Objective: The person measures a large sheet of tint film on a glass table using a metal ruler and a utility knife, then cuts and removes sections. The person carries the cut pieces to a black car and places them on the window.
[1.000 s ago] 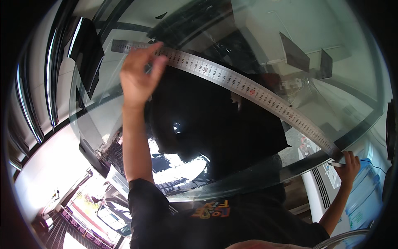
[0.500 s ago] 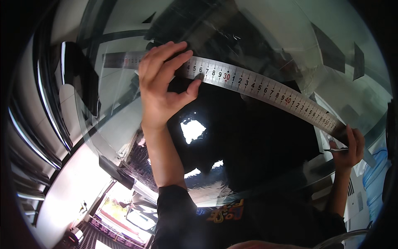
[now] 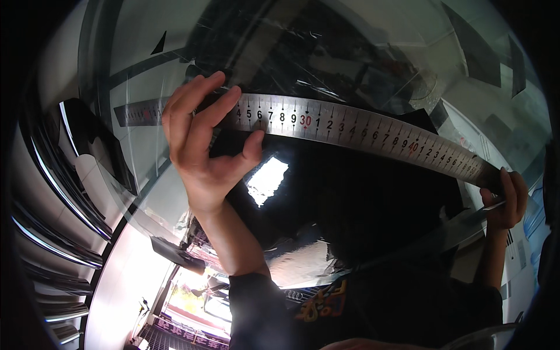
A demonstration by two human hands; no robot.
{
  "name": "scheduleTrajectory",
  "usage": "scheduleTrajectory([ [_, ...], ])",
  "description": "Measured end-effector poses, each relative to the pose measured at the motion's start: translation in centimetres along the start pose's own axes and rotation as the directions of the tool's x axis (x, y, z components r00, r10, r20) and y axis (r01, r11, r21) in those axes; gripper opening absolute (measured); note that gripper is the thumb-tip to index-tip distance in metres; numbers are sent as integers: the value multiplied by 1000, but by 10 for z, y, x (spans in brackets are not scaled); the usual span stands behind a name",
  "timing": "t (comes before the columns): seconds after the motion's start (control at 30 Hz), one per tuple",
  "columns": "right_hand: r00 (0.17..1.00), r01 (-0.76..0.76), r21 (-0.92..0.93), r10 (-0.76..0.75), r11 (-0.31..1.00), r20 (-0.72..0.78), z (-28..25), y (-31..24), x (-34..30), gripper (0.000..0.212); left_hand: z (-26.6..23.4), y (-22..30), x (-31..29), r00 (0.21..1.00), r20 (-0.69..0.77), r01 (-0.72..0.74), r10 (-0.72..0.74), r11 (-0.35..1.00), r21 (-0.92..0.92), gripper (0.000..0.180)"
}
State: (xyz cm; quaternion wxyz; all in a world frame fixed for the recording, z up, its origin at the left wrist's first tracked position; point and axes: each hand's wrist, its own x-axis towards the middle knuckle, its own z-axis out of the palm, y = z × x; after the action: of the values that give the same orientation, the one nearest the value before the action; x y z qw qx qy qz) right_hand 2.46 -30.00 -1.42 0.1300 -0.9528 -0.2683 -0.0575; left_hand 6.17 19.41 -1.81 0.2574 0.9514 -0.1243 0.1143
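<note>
A long steel ruler [image 3: 350, 128] with black and red markings lies across a glossy black sheet [image 3: 361, 175] on a glass surface. My left hand [image 3: 204, 146] spans the ruler's left part, fingers bent over the far edge and thumb against the near edge. Far to the right, my right hand [image 3: 507, 201] has its fingers and thumb closed around the ruler's right end. Something thin and shiny [image 3: 494, 206] shows by that thumb; its kind is unclear. The ruler's left end, beyond my left hand, looks dim.
Several curved, glossy dark strips [image 3: 55, 227] stand along the left side. Dark angular pieces [image 3: 475, 46] show at the far right, and a small black triangle [image 3: 159, 44] at the far left. Blue material [image 3: 534, 221] lies beyond my right hand. Bright reflections [image 3: 268, 181] break up the black sheet.
The whole view has shifted, and the ruler now looks flatter and closer. My left hand appears farther left and lower in the picture, my right hand slightly farther right; both keep their places on the ruler.
</note>
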Motion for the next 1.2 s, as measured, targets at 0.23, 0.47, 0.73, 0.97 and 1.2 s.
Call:
scheduleTrajectory([
  [0.23, 1000, -24, 32, 24, 999, 15, -2, 3, 0, 50, 2, -1, 0, 1000, -14, -11, 11, 1000, -7, 46],
  [0.47, 1000, -20, 70, 20, 997, 7, -1, 5, 2, 50, 5, 1, 0, 1000, 1, -10, 10, 999, -33, 45],
  [0.73, 998, -56, 37, 54, 998, 36, 1, 11, -2, 51, 3, 0, 1, 1000, 2, -8, 8, 1000, -25, 45],
  [0.97, 999, -28, 70, 26, 997, 33, -2, 19, -13, 45, 3, 0, 2, 1000, -17, -4, 3, 1000, -6, 45],
  [1.2, 998, 24, 17, -25, 1000, 62, -3, 25, -12, 43, -1, -2, 1, 1000, -6, 12, -12, 1000, -24, 48],
])
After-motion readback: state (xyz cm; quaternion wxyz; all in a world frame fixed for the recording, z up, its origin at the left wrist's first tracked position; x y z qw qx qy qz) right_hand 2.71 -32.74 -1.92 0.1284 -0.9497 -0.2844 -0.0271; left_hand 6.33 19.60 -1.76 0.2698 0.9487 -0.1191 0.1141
